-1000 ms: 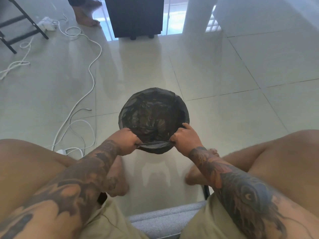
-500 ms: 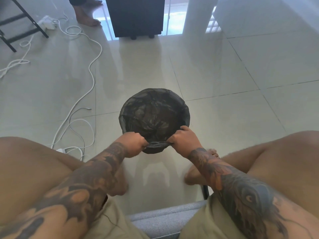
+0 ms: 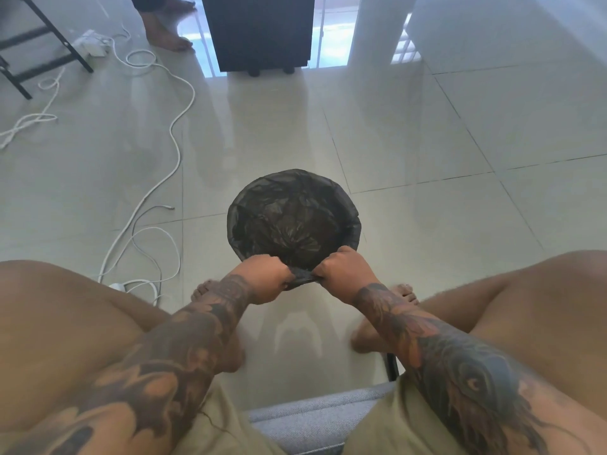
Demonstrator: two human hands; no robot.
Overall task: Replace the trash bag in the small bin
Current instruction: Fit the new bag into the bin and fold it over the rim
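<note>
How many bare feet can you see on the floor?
3. One foot stands far off at the top, belonging to someone else. One foot peeks out behind the left arm; another foot is beside the right arm. More may be hidden.

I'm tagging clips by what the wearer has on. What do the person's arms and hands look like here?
Both forearms are bare and sleeveless, covered in dense dark tattoos. The left hand and right hand wear no gloves, and no watch or rings are visible.

A crinkled black trash bag (image 3: 292, 221) lines the small round bin, its near edge bunched.
</note>
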